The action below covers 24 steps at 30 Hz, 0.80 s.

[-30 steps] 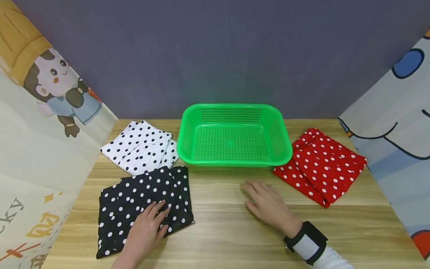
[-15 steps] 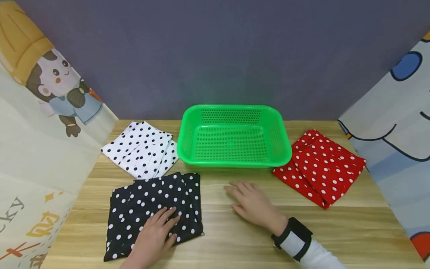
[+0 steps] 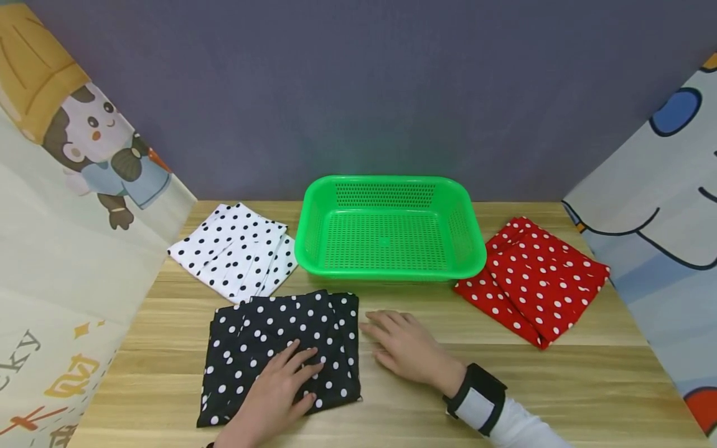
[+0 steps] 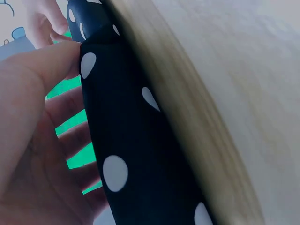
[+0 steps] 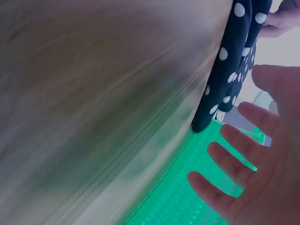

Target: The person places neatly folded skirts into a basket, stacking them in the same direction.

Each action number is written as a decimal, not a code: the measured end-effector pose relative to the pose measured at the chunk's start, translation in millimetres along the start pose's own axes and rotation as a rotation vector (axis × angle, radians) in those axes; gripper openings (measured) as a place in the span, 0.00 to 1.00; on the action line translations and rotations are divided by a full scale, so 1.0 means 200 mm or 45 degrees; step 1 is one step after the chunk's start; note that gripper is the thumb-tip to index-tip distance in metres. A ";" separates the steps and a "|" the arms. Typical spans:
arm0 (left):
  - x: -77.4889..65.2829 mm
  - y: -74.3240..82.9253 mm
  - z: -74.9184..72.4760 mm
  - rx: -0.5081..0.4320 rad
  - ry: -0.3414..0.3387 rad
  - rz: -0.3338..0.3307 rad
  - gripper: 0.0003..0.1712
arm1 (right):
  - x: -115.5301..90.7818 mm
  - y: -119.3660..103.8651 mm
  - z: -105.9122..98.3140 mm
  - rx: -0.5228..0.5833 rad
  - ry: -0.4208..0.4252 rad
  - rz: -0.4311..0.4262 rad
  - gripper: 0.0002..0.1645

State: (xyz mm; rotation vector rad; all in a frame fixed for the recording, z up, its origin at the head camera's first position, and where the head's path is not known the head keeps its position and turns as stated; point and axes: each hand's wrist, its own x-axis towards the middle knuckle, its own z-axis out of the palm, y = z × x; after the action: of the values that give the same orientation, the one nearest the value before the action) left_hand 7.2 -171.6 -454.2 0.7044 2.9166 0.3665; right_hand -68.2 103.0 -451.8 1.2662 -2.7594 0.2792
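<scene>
Folded black cloth with white dots [image 3: 269,317] lies on the table at the front left. My left hand [image 3: 280,386] rests on top of it, fingers spread and fairly straight; in the left wrist view the left hand [image 4: 42,122] touches the cloth's surface [image 4: 126,122]. Just right of the cloth, my right hand [image 3: 411,348] is low over the table, palm down and holding nothing. Its fingers look straight and apart in the right wrist view, where the right hand [image 5: 262,164] is beside the dotted cloth [image 5: 222,61] without gripping it.
Behind the hands stands a green plastic basket [image 3: 386,274] with perforated walls. Folded white cloth with black dots [image 3: 235,249] lies to its left. Red cloth with white dots [image 3: 543,274] lies to its right. A dark wall [image 3: 386,93] rises behind the wooden table [image 3: 594,367].
My left hand has slid the black dotted cloth to the right across the table. My right hand has moved left, toward the cloth's right edge. Basket and other cloths stay put.
</scene>
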 end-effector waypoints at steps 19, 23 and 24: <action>0.11 0.09 -0.01 -0.062 0.017 0.150 0.25 | 0.01 -0.04 0.02 -0.014 -0.246 0.053 0.29; 0.11 0.07 -0.03 -0.066 0.061 0.102 0.27 | -0.02 -0.03 0.02 0.032 -0.240 0.072 0.29; 0.11 0.06 -0.04 -0.058 0.079 0.089 0.27 | -0.02 -0.03 0.01 0.041 -0.239 0.077 0.29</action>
State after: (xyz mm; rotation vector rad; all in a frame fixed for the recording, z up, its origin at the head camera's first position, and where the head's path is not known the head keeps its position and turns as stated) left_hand -8.9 -153.4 -445.2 0.8037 2.9370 0.4686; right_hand -61.3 102.4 -454.6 1.2802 -2.9655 0.2206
